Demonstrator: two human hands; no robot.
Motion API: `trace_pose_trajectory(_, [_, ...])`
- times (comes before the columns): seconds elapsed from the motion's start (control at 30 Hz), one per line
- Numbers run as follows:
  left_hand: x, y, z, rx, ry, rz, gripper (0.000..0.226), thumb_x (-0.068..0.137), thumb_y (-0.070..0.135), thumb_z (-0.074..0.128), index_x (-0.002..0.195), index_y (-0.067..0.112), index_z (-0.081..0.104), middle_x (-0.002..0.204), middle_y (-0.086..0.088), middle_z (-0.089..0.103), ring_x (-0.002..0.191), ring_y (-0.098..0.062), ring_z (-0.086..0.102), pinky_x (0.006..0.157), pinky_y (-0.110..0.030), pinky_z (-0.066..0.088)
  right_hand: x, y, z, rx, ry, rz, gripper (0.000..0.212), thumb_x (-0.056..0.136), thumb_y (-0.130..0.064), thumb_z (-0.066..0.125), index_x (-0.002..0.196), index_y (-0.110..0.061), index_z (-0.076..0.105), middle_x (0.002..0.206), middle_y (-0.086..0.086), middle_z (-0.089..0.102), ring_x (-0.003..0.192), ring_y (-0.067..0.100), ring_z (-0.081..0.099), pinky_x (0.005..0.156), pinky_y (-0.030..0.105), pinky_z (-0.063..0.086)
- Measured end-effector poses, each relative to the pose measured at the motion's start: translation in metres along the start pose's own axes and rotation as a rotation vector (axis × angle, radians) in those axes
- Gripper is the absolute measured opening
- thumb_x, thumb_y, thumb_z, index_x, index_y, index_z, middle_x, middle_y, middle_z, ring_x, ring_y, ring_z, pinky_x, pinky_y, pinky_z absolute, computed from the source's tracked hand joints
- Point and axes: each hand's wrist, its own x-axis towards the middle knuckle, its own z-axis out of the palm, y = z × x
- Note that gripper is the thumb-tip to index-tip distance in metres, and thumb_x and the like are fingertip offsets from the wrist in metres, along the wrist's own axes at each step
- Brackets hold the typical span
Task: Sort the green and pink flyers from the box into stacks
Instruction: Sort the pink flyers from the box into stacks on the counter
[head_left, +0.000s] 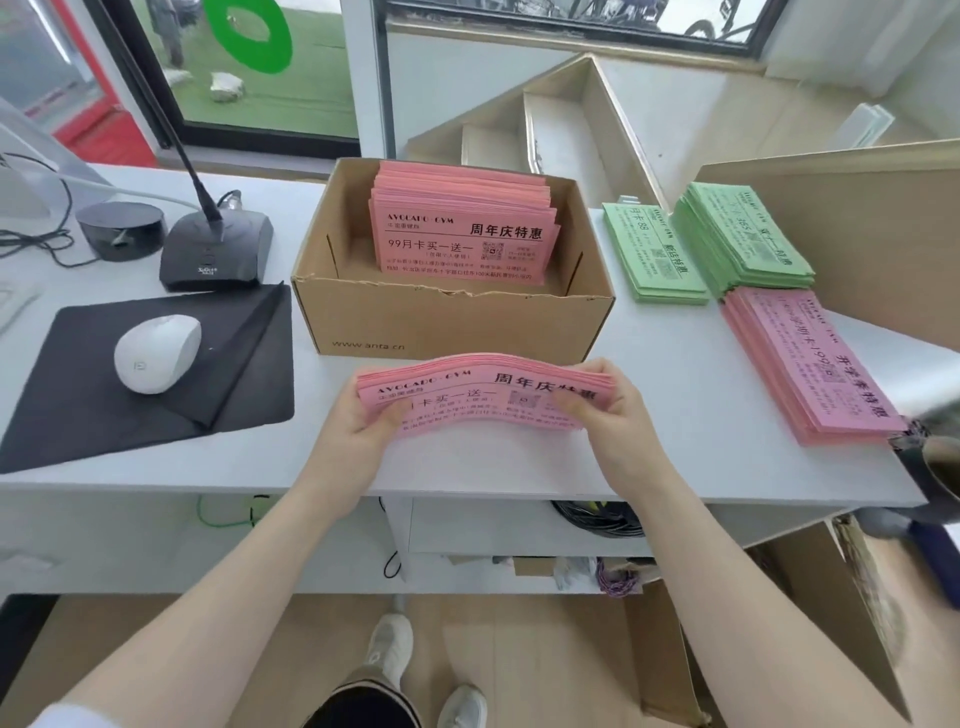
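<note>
- The left hand (363, 415) is reaching in from 7 o'clock, forearm bare, thumb lying on top and fingers curling under the left end of a thick bundle of pink paper flyers (485, 396).
- The right hand (605, 415) is coming in from 5 o'clock and is gripping the bundle's right end the same way, thumb pressing on the printed face.
- The bundle is bowing upward in the middle, sitting just in front of the open brown cardboard box (447, 322) at the centre of the white desk (675, 364).
- One more pink flyer stack (462, 228) is leaning upright inside the box.
- At 2 o'clock from the box, two green flyer stacks (654, 254) (743, 239) are lying side by side; one sorted pink stack (810, 364) is lying at 3 o'clock.
- At 9 o'clock, one white computer mouse (156, 353) is resting on one black mouse pad (78, 395).
</note>
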Motion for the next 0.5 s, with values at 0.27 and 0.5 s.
trace_pose_trajectory(0.27, [0.016, 0.003, 0.011, 0.080, -0.077, 0.010, 0.029, 0.094, 0.000, 0.045, 0.114, 0.021, 0.049, 0.110, 0.006, 0.064, 0.105, -0.007, 0.059, 0.094, -0.028, 0.046, -0.004, 0.003, -0.010, -0.074, 0.064, 0.062, 0.020, 0.085, 0.004, 0.059, 0.081, -0.015, 0.053, 0.087, 0.003, 0.068, 0.076, 0.006, 0.065, 0.065, 0.016, 0.050])
trace_pose_trajectory(0.5, [0.046, 0.050, 0.021, 0.409, -0.267, 0.371, 0.021, 0.087, 0.014, 0.057, 0.097, 0.032, 0.052, 0.091, 0.016, 0.066, 0.082, 0.002, 0.059, 0.069, -0.009, 0.045, 0.005, -0.018, -0.049, -0.176, 0.228, 0.189, 0.018, 0.075, 0.002, 0.071, 0.085, -0.008, 0.060, 0.082, 0.004, 0.068, 0.074, 0.015, 0.062, 0.066, 0.020, 0.049])
